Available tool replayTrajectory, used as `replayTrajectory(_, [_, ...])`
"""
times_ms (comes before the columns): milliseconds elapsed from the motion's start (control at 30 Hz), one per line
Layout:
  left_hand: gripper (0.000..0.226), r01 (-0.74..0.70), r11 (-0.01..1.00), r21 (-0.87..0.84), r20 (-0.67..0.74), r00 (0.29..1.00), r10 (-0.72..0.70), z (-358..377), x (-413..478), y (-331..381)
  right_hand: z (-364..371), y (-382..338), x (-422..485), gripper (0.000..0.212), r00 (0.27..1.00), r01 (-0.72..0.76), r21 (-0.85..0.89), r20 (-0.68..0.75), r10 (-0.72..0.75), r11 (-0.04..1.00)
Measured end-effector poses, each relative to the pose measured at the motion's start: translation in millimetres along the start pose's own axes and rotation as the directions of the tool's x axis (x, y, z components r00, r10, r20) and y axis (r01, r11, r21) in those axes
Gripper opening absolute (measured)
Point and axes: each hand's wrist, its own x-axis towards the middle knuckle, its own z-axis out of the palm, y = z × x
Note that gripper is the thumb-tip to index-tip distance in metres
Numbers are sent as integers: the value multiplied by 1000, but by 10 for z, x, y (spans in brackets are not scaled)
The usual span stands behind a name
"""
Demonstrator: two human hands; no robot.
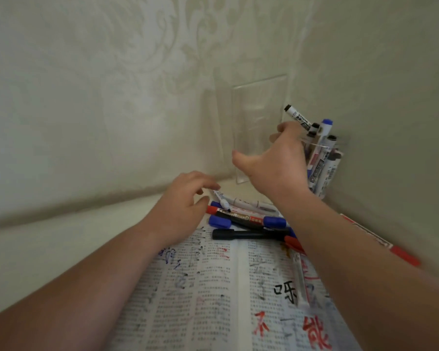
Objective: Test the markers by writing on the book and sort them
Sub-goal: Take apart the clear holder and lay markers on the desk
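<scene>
At the right-hand corner of the bench (48, 239), the right hand (281, 160) was stretched to the rim of the clear cup (341, 148), which held several capped markers standing on end. A black-capped white marker (295, 114) stood tilted above that hand's fingers (285, 127). The thumb was spread wide, and it could not be told whether the fingers gripped the marker or merely lay against it. The left hand (183, 206) hovered over the loose pile of markers (246, 219) at the top edge of the open book (208, 295), its fingers loosely curled and apparently holding nothing. A second clear holder (259, 117) stood empty just left of the cup.

Assessment: the step in hand appeared to be depositing a tested marker in the cup. The cup looked crowded, so the marker should be brought upright, guided between the standing caps, and released only once its lower end is inside. Sideways pressure on the rim risks tipping the cup.
</scene>
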Motion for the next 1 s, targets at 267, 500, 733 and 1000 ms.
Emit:
replayTrajectory(267, [72,-147,977,157,217,970,111,59,78,-108,217,169,0,89,996,-56,-119,68,64,991])
replayTrajectory(500, [63,-62,987,149,224,974,28,86,83,-146,134,156,14,81,964,-162,-126,190,184,979])
replayTrajectory(733, [45,-146,969,199,231,968,99,113,107,-200,-256,-5,-273,50,943,152,-422,332,-3,894])
replayTrajectory(1000, [32,-171,960,222,144,979,141,89,101,-156,197,27,-488,32,782,198,-350,620,68,915])
